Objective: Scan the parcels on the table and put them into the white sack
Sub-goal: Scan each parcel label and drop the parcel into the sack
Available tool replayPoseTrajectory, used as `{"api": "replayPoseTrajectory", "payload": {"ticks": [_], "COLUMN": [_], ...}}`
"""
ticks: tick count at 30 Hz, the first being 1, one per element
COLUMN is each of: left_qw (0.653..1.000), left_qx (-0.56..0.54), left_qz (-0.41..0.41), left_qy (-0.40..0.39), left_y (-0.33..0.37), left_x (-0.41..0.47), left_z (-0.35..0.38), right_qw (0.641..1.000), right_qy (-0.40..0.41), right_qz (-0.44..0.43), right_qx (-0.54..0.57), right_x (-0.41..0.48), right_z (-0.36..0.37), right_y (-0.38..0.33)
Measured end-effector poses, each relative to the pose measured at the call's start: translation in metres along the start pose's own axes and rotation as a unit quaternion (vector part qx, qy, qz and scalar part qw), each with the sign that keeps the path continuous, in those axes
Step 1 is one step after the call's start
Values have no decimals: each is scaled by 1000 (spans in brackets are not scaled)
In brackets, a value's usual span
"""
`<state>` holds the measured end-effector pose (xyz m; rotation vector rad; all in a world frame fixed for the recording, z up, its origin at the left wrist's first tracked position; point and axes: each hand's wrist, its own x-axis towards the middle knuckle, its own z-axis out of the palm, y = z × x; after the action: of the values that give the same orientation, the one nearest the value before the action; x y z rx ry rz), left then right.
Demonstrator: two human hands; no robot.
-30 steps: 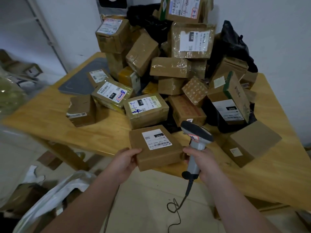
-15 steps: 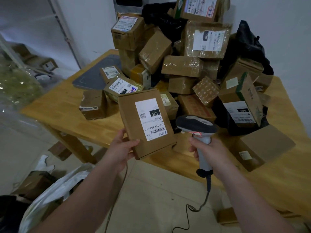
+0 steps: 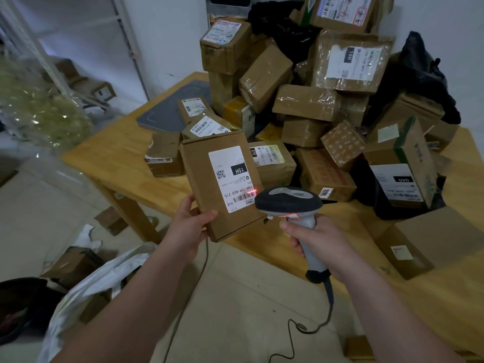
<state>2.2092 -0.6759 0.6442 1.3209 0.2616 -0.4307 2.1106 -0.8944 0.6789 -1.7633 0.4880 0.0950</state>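
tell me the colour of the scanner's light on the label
Red, a thin line across the label; head view.

A parcel sorting room: taped cardboard parcels (image 3: 309, 106) with printed shipping slips lie heaped on a wooden worktop (image 3: 110, 158) against plain white walls (image 3: 162, 35). A corded barcode scanner (image 3: 288, 203) throws a red line across the label (image 3: 230, 176) of one parcel (image 3: 199, 169), and a white sack (image 3: 86, 292) and more boxes (image 3: 76, 263) lie on the tiled floor (image 3: 235, 297).

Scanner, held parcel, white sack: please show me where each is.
scanner (image 3: 288, 201), head view, top of its dark head.
held parcel (image 3: 201, 174), head view, bare cardboard left of its label.
white sack (image 3: 104, 273), head view, crumpled fabric at lower left.
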Motion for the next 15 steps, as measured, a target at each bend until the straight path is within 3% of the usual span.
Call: {"api": "replayPoseTrajectory", "payload": {"ticks": [15], "left_qw": [999], "left_qx": [-12], "left_qz": [14], "left_qy": [29], "left_y": [3], "left_x": [-3], "left_z": [-34], "right_qw": [999], "right_qy": [-43], "right_qz": [0], "right_qx": [-4], "right_x": [5], "right_z": [28], "right_y": [-10]}}
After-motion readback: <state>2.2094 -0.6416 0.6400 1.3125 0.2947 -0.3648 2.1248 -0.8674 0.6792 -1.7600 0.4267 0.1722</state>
